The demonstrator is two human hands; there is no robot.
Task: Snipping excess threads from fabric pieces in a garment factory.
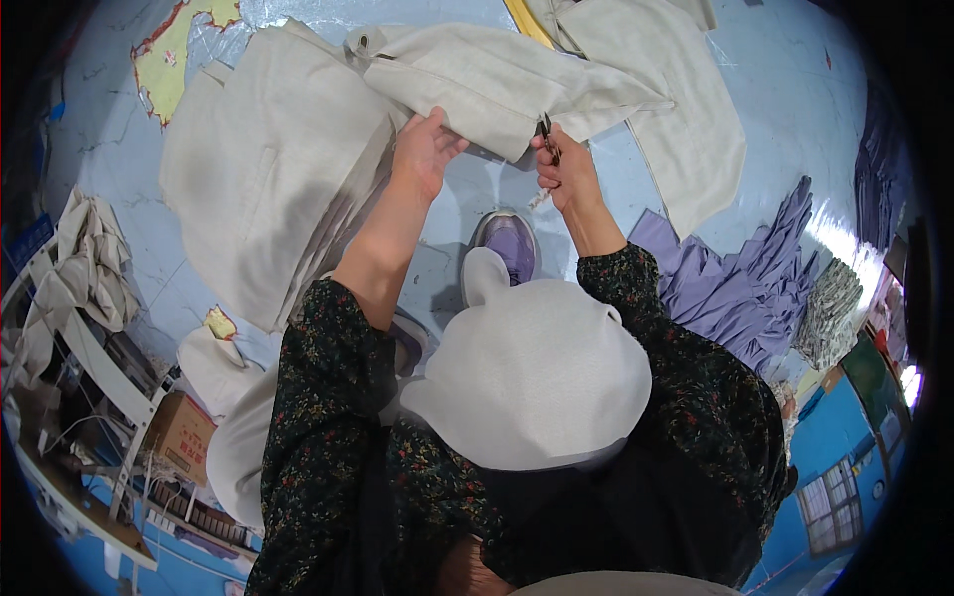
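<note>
A cream cloth garment point(477, 84) lies in front of me, with a small round eyelet at its far left corner. My left hand point(425, 157) is at its near edge, fingers apart and fingertips touching the cloth. In my right hand point(566, 174) is a pair of small dark thread snips point(546, 129), the blades pointing up against the garment's near edge. A pale scrap of thread point(540, 198) hangs below that hand. Left of the garment spreads a stack of cream cloth pieces point(258, 149). Another rounded cream cloth point(537, 368) covers my lap.
More cream cloth point(701, 129) lies at far right. Purple fabric point(735, 273) is heaped on the right, beside a patterned grey bundle point(830, 308). A cardboard box point(179, 437) and a white frame point(94, 358) stand at left. My purple shoe point(509, 248) is below my hands.
</note>
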